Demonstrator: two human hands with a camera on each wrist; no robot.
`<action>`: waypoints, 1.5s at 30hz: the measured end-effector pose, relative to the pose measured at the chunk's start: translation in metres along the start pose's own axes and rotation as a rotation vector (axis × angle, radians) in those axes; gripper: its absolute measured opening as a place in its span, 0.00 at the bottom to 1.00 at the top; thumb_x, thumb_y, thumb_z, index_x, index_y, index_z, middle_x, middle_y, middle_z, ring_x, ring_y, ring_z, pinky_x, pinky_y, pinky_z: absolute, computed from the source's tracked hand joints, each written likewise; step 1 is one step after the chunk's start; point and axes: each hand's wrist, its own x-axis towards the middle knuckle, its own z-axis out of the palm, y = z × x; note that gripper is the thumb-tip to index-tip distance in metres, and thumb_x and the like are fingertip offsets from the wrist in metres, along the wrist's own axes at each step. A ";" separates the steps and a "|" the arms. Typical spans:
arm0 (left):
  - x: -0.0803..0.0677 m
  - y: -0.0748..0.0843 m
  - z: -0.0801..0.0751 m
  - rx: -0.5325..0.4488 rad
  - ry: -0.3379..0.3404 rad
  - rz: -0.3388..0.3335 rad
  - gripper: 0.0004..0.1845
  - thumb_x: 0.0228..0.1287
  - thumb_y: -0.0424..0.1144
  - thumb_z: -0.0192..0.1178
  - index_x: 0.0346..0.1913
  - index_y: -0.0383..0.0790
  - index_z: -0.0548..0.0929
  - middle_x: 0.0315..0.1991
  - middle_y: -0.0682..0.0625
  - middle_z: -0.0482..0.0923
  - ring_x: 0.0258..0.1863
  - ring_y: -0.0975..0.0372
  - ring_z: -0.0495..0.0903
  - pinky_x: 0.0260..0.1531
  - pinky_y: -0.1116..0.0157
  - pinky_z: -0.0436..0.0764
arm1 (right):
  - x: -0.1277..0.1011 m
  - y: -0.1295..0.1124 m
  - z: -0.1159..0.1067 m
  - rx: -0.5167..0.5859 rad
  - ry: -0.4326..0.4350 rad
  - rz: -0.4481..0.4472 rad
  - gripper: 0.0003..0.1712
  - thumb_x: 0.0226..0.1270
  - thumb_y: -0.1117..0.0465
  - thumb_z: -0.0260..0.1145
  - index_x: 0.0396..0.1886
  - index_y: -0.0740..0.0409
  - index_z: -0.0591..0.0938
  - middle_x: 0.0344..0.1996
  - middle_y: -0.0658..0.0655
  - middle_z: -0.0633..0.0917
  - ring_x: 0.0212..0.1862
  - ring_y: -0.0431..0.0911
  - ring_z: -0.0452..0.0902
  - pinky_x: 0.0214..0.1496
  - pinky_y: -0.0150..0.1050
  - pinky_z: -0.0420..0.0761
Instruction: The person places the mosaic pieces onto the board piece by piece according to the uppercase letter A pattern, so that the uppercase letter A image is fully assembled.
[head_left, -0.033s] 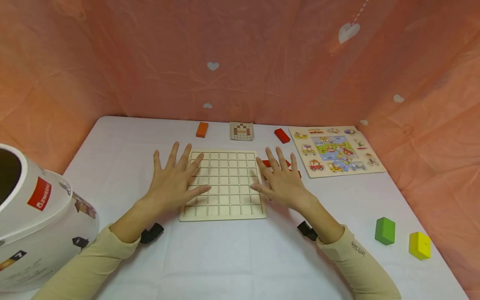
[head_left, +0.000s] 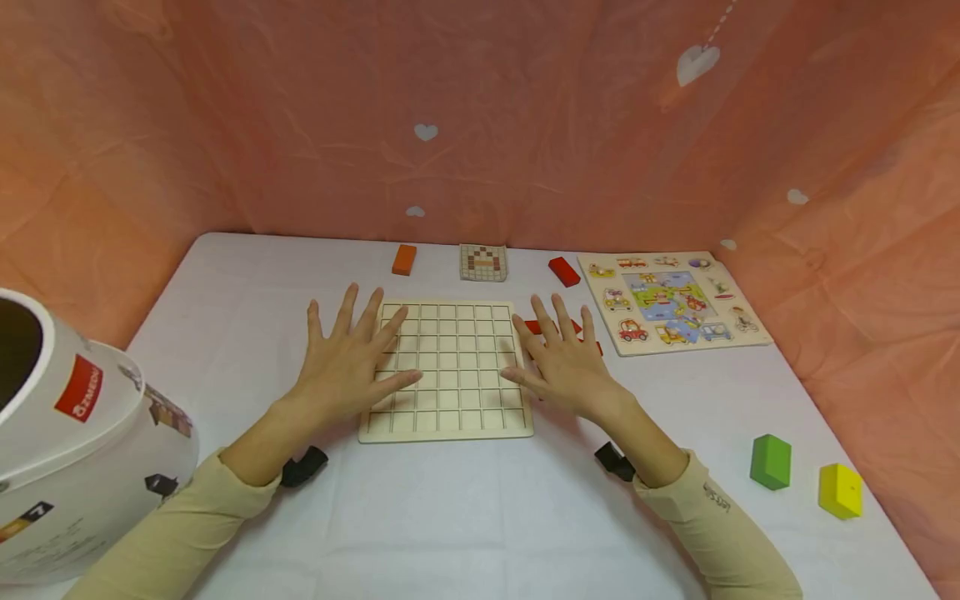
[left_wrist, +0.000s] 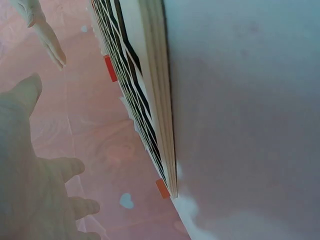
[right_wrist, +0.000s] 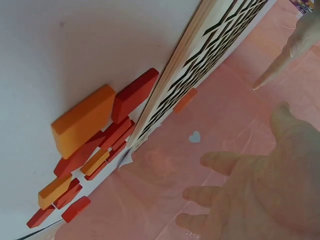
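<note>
Hovering with fingers spread and holding nothing, your left hand [head_left: 347,363] covers the left edge of the wooden grid board [head_left: 450,371] and your right hand [head_left: 564,367] its right edge, bracketing it. It lies flat mid-table [head_left: 450,517]. Red and orange blocks [right_wrist: 92,145] sit heaped just beside its right edge, within your right hand's reach.

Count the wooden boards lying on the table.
2: the empty grid board between the left hand and right hand, and the picture puzzle board at far right. None seems hidden.
</note>
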 end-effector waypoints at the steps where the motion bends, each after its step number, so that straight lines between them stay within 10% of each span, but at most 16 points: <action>1: 0.000 0.000 0.000 -0.003 -0.002 -0.002 0.50 0.62 0.73 0.51 0.79 0.48 0.54 0.79 0.36 0.42 0.77 0.40 0.31 0.63 0.29 0.29 | 0.000 0.001 0.000 0.008 -0.002 0.003 0.47 0.72 0.30 0.49 0.80 0.51 0.54 0.80 0.63 0.43 0.78 0.61 0.27 0.72 0.67 0.30; 6: -0.001 -0.005 0.004 -0.094 -0.027 -0.006 0.47 0.65 0.70 0.52 0.79 0.47 0.55 0.79 0.36 0.45 0.77 0.39 0.38 0.63 0.28 0.36 | 0.001 0.019 0.001 0.149 -0.005 0.012 0.47 0.72 0.35 0.55 0.80 0.55 0.54 0.79 0.64 0.45 0.78 0.63 0.32 0.71 0.69 0.33; 14: -0.002 -0.034 0.012 -0.470 -0.126 0.064 0.43 0.63 0.44 0.69 0.76 0.35 0.59 0.75 0.34 0.53 0.73 0.39 0.55 0.66 0.37 0.58 | 0.014 0.089 0.006 0.733 0.031 0.008 0.31 0.71 0.68 0.63 0.72 0.67 0.67 0.71 0.68 0.66 0.71 0.64 0.60 0.70 0.62 0.62; 19: 0.000 -0.044 0.014 -0.645 -0.126 0.072 0.39 0.59 0.34 0.72 0.71 0.32 0.66 0.73 0.33 0.57 0.72 0.39 0.57 0.66 0.40 0.61 | 0.026 0.115 0.013 0.914 0.012 -0.001 0.27 0.68 0.76 0.60 0.67 0.72 0.71 0.65 0.70 0.73 0.65 0.64 0.69 0.66 0.59 0.69; 45: -0.005 -0.057 0.033 -0.760 -0.163 0.096 0.35 0.56 0.44 0.75 0.66 0.39 0.77 0.74 0.41 0.56 0.73 0.43 0.50 0.65 0.35 0.55 | 0.041 0.120 0.025 0.757 -0.050 0.022 0.18 0.65 0.78 0.61 0.54 0.68 0.80 0.49 0.66 0.81 0.51 0.58 0.71 0.57 0.51 0.74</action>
